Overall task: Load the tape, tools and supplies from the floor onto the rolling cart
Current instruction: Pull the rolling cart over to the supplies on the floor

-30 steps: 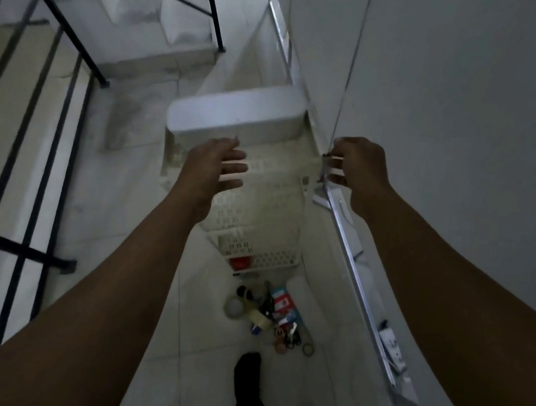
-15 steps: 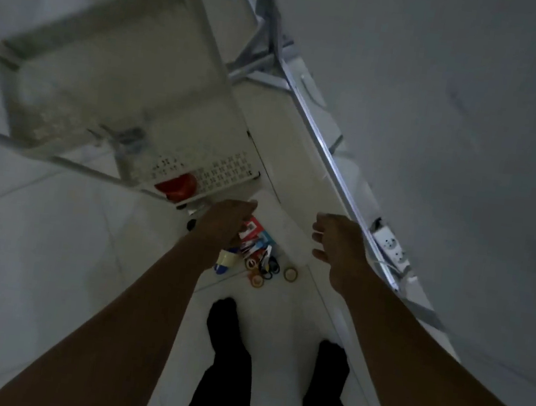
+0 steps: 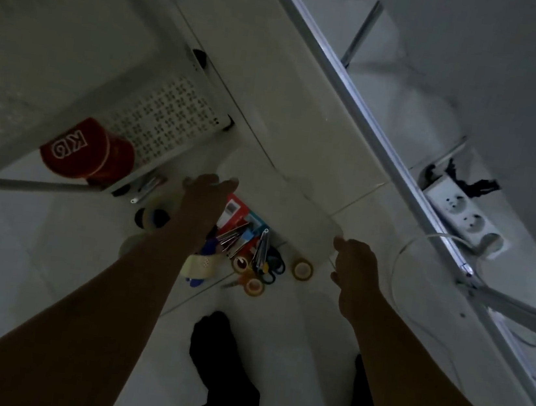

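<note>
Dim indoor room, looks residential, maybe a utility corner or hallway. Pale glossy floor tiles (image 3: pixel 305 112) with thin grout lines. Plain grey wall (image 3: pixel 514 82) with a metal rail (image 3: pixel 358 105) along its base. White multi-socket power strip (image 3: pixel 465 218) with a white cable (image 3: pixel 403 254) by the wall. White perforated plastic rolling cart (image 3: pixel 76 41), small tape rolls (image 3: pixel 254 286) and scissors (image 3: pixel 268 264) piled on the floor.

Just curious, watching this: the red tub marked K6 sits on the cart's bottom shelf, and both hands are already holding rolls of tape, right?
Not quite. The red tub is on the cart, but in the head view the left hand and right hand hold nothing; the tape rolls lie on the floor.
</note>
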A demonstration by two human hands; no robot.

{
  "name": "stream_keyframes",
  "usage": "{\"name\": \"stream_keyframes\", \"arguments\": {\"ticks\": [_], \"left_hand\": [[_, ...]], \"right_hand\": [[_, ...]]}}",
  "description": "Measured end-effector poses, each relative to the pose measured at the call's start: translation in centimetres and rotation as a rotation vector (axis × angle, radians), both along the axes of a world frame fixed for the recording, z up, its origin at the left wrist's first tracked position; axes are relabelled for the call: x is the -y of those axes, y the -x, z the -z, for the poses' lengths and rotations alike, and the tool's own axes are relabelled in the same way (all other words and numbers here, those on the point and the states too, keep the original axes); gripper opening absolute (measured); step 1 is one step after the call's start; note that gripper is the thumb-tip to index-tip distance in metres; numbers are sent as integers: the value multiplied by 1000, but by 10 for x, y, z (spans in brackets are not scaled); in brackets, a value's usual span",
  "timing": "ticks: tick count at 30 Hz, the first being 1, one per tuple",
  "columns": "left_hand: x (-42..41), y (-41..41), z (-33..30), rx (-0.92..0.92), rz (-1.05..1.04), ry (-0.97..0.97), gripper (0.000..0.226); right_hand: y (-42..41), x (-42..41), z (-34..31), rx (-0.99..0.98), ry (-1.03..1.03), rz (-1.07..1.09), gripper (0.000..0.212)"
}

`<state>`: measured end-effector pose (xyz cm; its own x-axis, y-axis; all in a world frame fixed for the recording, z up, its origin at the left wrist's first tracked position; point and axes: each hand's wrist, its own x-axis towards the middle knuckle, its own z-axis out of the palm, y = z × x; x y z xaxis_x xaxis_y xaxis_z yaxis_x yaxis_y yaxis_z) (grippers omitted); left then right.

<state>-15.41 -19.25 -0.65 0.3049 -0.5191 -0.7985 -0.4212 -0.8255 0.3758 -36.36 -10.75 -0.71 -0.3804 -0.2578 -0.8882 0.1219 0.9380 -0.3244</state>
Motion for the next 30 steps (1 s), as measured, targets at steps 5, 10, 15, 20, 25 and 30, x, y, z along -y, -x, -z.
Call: {"name": "stream_keyframes", "arguments": {"ticks": [5,10,15,20,25,30], "left_hand": [[16,-8,39,23,-67,17,69],[28,-5,47,-115,-56,-22,79],[20,-7,27,-141,-114,-1,77],[15,-11,-31,-181,-264,25,75],[-1,-14,-123,-194,-380,55,71],[-22,-5,-260,-253,-502,194,45]], "right_hand": [[-3,7,48,64,-47,172,57],[-5,11,56,65,-28,149,51],[3,11,30,32,-4,111,45],[13,27,-29,-29,42,-39,43],[23,46,-119,-69,116,-179,40],[25,54,-237,-60,207,-271,33]]}}
